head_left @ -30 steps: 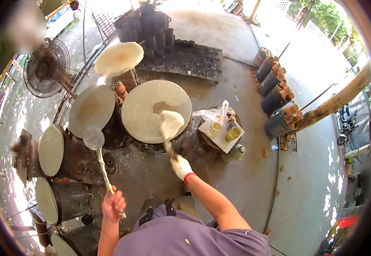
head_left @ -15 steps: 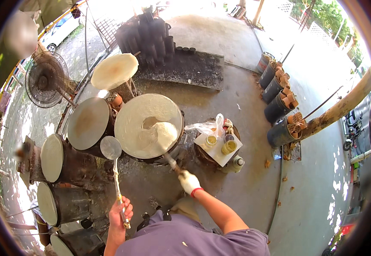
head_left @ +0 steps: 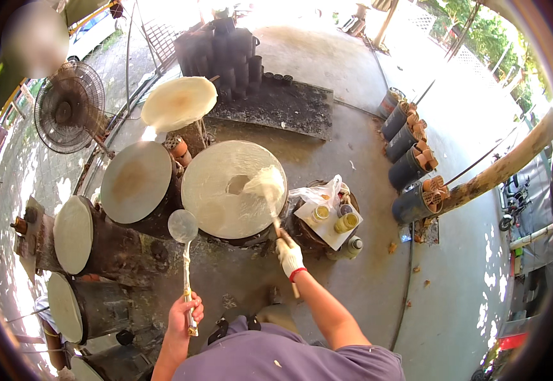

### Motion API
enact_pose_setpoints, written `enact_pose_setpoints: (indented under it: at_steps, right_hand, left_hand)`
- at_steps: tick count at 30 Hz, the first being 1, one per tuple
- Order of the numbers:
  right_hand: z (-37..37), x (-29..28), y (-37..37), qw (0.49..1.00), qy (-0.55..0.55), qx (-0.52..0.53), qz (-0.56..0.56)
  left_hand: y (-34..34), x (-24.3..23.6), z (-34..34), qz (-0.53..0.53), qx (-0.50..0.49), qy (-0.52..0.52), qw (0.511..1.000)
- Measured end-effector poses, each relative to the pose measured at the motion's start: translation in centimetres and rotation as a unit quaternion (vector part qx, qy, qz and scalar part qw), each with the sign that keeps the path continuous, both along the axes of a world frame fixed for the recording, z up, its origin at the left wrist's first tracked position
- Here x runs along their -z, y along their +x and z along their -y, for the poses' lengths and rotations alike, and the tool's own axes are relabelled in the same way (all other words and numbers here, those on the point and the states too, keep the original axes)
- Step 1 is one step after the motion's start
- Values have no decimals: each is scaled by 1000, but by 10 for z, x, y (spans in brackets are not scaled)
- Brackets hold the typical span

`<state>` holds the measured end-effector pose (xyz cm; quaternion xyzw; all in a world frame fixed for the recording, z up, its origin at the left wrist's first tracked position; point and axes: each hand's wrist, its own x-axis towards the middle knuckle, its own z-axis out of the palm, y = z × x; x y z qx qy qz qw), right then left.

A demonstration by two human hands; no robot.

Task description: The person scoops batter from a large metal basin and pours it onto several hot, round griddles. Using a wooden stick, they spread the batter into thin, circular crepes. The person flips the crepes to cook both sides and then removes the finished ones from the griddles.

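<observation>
My left hand (head_left: 184, 312) is closed around the batter-smeared handle of a long ladle (head_left: 183, 225), whose round grey bowl hangs by the near left edge of a round griddle (head_left: 209, 203). A pale film coats this griddle, with a darker patch at its middle. In a white glove with a red cuff, my right hand (head_left: 289, 257) grips a long wooden-handled tool (head_left: 277, 226). The tool reaches over the griddle's right side into a pale batter lump (head_left: 267, 183); its head is covered or blurred, so I cannot make out its exact kind.
More round griddles (head_left: 135, 181) on drums curve along the left, and a raised pale disc (head_left: 178, 101) stands behind. Right of the griddle, a small stand bears a white board (head_left: 330, 236), jars and a plastic bag. Buckets of clay pieces (head_left: 410, 166), a fan (head_left: 70, 108) and a slanting log lie farther out.
My right hand and its tool have moved forward, the tool now reaching the batter lump. The lump looks smaller and sits farther right. My view has shifted slightly; the left hand still holds the ladle.
</observation>
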<state>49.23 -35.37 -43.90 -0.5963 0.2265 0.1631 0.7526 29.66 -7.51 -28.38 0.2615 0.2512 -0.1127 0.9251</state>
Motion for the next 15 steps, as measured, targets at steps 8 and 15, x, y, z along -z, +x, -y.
enact_pose_setpoints:
  at_steps: [8,15]
  right_hand:
    - [-28,-3,59,996,-35,11,87]
    - [-9,49,87,984,-90,-96,123]
  left_hand:
    - [22,4,-2,-15,-4,-26,1000]
    - [43,8,31,-27,14,-50,998]
